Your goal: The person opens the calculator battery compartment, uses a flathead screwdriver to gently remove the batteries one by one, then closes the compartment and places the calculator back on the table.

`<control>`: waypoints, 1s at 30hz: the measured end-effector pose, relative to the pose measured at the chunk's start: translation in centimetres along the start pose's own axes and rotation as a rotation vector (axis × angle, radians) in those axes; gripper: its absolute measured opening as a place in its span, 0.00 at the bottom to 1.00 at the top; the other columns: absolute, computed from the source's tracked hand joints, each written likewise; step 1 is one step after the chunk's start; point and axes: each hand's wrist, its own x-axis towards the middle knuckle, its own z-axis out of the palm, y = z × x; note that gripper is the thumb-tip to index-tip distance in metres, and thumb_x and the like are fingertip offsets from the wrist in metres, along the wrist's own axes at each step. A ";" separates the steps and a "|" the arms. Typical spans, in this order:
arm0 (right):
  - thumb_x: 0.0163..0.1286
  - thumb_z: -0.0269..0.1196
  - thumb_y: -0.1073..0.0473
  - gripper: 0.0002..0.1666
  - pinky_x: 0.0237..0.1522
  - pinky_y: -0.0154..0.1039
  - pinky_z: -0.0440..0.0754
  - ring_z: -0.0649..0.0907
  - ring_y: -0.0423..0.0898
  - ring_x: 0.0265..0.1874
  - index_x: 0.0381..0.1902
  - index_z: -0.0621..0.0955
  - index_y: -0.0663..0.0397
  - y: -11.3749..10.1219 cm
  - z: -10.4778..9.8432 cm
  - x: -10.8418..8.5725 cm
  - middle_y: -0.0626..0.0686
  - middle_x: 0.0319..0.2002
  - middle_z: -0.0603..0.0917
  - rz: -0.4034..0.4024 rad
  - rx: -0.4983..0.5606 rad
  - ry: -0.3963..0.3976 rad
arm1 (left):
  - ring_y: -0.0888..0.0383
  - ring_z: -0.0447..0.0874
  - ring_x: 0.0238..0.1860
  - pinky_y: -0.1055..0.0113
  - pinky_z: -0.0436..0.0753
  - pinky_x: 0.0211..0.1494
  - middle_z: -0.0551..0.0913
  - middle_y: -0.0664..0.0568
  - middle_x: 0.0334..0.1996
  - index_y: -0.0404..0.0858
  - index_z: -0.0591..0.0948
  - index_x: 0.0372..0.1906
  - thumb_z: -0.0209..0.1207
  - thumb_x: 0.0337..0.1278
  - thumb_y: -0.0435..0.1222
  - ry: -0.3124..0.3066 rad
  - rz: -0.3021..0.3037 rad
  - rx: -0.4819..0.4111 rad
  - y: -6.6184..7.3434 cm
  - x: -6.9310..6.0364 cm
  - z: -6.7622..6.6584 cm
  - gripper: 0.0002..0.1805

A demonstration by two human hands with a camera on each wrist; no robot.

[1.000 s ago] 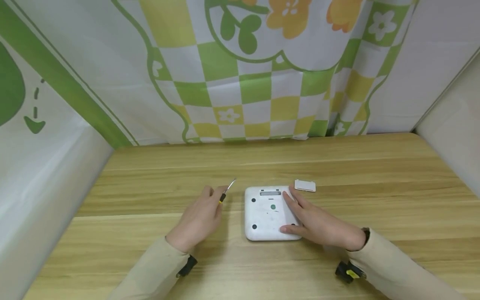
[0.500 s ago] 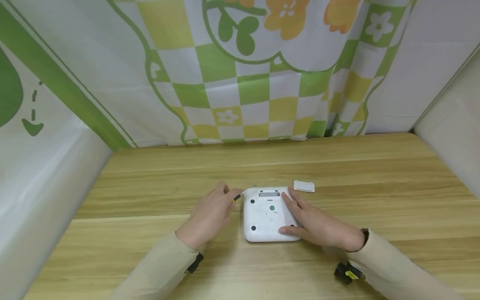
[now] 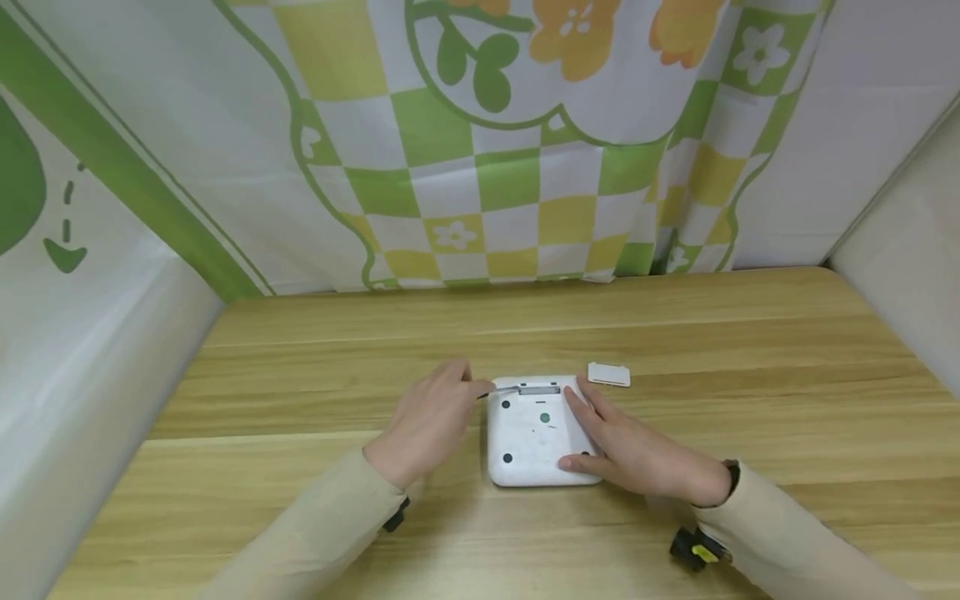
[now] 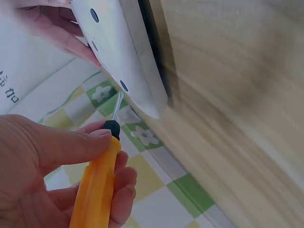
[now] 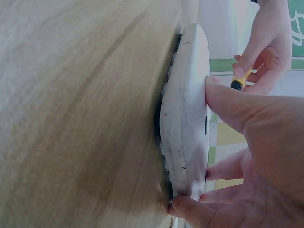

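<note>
A white calculator (image 3: 536,450) lies face down on the wooden table, its narrow battery slot (image 3: 539,390) uncovered near the far edge. My left hand (image 3: 431,421) holds a screwdriver with a yellow handle (image 4: 95,185) and a black collar, thumb and fingers round it. In the head view the screwdriver's metal shaft (image 3: 506,390) reaches to the slot's left end; whether the tip is inside cannot be told. My right hand (image 3: 626,446) rests on the calculator's right side, fingers and thumb spread over its back and edge. In the right wrist view keys show beneath the calculator (image 5: 190,118).
A small white battery cover (image 3: 609,374) lies on the table (image 3: 300,358) just beyond the calculator's right far corner. Behind the table hangs a checked green, yellow and white curtain (image 3: 510,179). White walls stand at both sides.
My left hand has moved right and brought the screwdriver from beside the calculator over to its battery slot. The right hand and the calculator have stayed in place.
</note>
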 end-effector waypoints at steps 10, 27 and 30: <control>0.67 0.59 0.42 0.50 0.64 0.57 0.67 0.60 0.65 0.69 0.73 0.53 0.66 0.1 0.0 -0.1 0.71 0.73 0.46 -0.010 -0.005 0.014 | 0.55 0.73 0.31 0.66 0.75 0.32 0.75 0.49 0.32 0.39 0.85 0.44 0.60 0.45 0.18 -0.076 0.065 0.173 0.9 1.1 -0.8 0.21; 0.67 0.58 0.40 0.50 0.63 0.55 0.68 0.62 0.64 0.69 0.74 0.53 0.65 0.0 -0.1 -0.1 0.70 0.74 0.46 0.000 -0.005 0.008 | 0.54 0.80 0.35 0.64 0.80 0.42 0.80 0.50 0.32 0.44 0.86 0.30 0.62 0.55 0.33 -0.083 0.242 0.481 3.0 3.7 -2.3 0.04; 0.68 0.58 0.40 0.50 0.63 0.55 0.68 0.62 0.64 0.69 0.74 0.53 0.65 0.0 -0.1 -0.1 0.70 0.74 0.46 -0.008 -0.002 0.009 | 0.54 0.80 0.37 0.63 0.80 0.43 0.81 0.51 0.32 0.45 0.85 0.31 0.63 0.53 0.32 -0.124 0.213 0.474 3.0 4.0 -2.3 0.04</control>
